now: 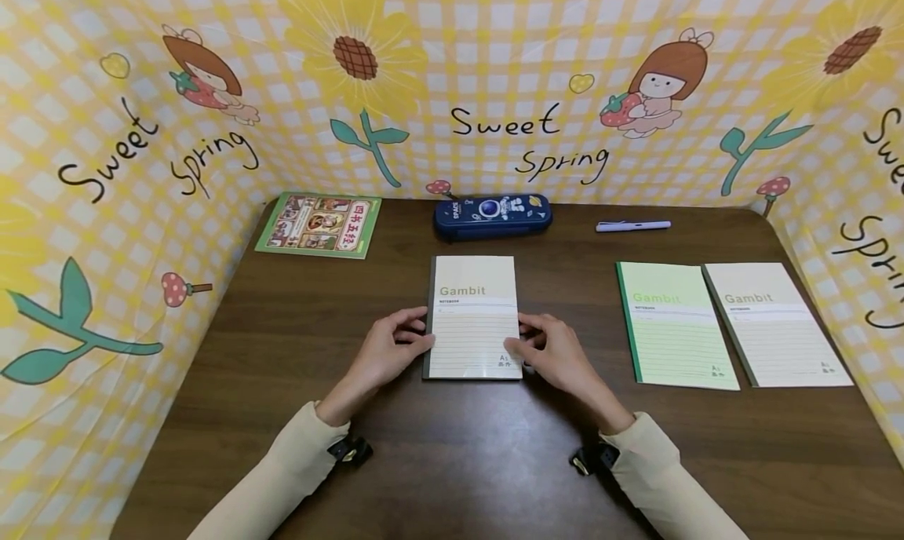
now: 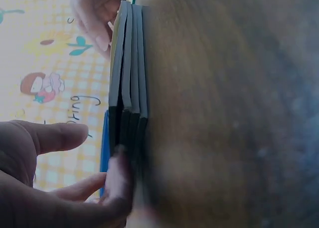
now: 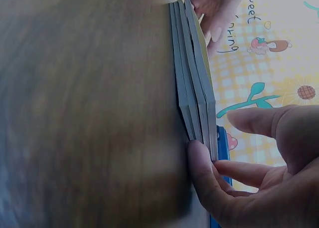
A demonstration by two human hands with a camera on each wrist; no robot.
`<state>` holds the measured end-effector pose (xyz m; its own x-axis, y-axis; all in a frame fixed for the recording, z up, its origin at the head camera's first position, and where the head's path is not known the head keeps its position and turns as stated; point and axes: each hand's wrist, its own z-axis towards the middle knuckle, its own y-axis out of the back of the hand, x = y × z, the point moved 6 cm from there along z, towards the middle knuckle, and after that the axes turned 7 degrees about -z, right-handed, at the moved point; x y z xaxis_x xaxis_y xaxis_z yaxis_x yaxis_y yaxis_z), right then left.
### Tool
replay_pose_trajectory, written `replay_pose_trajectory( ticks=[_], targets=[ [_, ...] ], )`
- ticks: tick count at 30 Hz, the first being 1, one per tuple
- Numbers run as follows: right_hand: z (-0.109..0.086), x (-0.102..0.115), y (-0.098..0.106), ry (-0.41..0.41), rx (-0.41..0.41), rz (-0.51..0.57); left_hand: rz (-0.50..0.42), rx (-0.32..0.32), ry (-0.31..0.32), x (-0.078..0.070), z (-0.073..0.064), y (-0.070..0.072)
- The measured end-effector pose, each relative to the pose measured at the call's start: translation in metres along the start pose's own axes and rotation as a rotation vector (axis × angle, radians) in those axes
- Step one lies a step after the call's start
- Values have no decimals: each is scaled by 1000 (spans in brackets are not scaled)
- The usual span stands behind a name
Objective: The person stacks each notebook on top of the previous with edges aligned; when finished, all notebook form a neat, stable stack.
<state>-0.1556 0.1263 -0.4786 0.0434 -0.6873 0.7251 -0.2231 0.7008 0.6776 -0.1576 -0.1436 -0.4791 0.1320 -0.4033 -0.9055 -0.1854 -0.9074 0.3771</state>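
A stack of several notebooks (image 1: 473,312) lies on the table in front of me, its edges showing in both wrist views. The top one has a cream Gambit cover and a dark spine on the left. My left hand (image 1: 391,345) touches the spine side with its fingertips. On the opposite side, my right hand (image 1: 554,350) presses its fingers against the page edges. Both thumbs are raised apart from the fingers in the wrist views. Layers of the stack (image 2: 130,63) sit slightly uneven, with small gaps between them (image 3: 192,63).
To the right lie a green notebook (image 1: 678,328) and a cream notebook (image 1: 777,328), side by side. Behind the stack is a blue pencil case (image 1: 492,217), with a lavender pen (image 1: 632,226) to its right. A green-bordered book (image 1: 319,224) lies back left. Patterned cloth (image 1: 487,77) encloses the table.
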Motion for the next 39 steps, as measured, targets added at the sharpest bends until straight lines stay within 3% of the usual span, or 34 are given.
replay_pose_trajectory(
  ticks=[10, 15, 19, 25, 30, 34, 39],
  targets=[
    [-12, -7, 13, 25, 47, -42, 307, -30, -256, -37, -5, -21],
    [-25, -20, 26, 53, 2, -69, 364, 16, -385, -56, -5, -40],
    [-39, -33, 38, 64, -52, -94, 392, 103, -490, -71, -4, -60],
    [-64, -48, 60, 102, -143, -110, 521, 304, -608, -89, -1, -102],
    [-83, -61, 74, 84, -184, -89, 647, 467, -681, -99, -7, -142],
    [-93, -71, 82, 59, -204, -97, 737, 559, -727, -105, -15, -169],
    [-102, -82, 94, 58, -275, -155, 785, 646, -744, -109, -18, -198]
  ],
)
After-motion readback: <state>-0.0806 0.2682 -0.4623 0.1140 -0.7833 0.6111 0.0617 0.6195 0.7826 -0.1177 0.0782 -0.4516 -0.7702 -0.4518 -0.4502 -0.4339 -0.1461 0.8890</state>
